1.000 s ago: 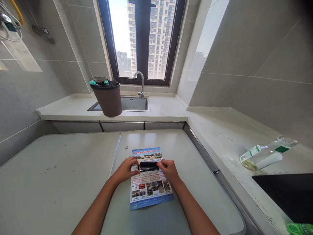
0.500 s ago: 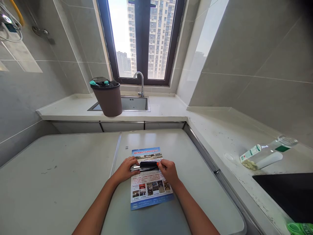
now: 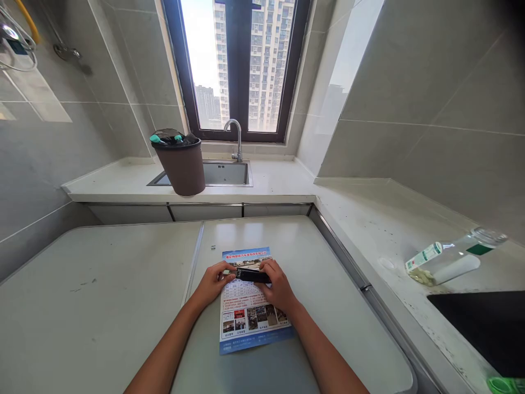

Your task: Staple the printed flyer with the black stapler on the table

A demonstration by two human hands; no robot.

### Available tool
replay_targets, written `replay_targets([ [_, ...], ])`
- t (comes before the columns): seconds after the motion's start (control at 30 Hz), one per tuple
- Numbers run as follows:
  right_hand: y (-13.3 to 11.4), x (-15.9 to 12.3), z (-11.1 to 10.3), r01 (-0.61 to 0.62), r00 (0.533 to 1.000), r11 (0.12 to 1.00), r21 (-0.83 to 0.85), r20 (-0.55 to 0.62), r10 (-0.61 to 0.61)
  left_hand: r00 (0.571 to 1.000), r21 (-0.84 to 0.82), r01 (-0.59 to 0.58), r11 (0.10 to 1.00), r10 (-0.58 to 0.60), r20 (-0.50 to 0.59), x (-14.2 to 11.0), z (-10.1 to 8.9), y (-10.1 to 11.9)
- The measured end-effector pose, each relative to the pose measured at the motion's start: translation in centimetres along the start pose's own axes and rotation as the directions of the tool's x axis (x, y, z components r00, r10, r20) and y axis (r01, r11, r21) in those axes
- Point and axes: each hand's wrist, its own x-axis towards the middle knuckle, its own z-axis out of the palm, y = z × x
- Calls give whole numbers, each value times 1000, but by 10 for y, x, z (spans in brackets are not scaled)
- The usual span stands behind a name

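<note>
Both hands are on a black stapler (image 3: 253,275) held just above a printed flyer (image 3: 256,323). My left hand (image 3: 214,282) pinches the stapler's left end between thumb and fingers. Around its right end my right hand (image 3: 279,284) is closed, fingers on top and thumb underneath. The flyer lies on the white table (image 3: 336,323), with a blue header, text and small photos; its middle is partly covered by the hands and stapler. A small strip that looks like staples (image 3: 213,248) rests just beyond the flyer's upper left corner.
Behind the table, a brown bin (image 3: 180,169) with a black liner stands at the sink (image 3: 229,174) below a faucet (image 3: 238,139). On the right counter (image 3: 353,213) are a clear bottle (image 3: 455,257), a black panel (image 3: 488,323) and a green object (image 3: 506,384).
The stapler has turned in my hands, so its silver part no longer shows on the left. My right hand has shifted from pinching its end to gripping around it.
</note>
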Motion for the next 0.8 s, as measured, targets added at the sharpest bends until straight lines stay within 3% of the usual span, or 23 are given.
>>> replay_targets([
  [0.17,3,-1,-7,-8,1000,1000,23,-16,8,994,-237,70,969,-88,-66,3,14,4],
  [0.37,7,-2,-8,66,997,994,-86,-26,-69,978,-520,178,835,-207,2,9,23,1],
  [0.57,3,-2,-10,248,957,941,-231,-92,-275,932,-792,310,526,-332,145,8,21,6],
  [0.8,-10,-3,-13,329,901,840,-430,-123,-416,864,-869,463,171,-305,400,8,-1,-10],
])
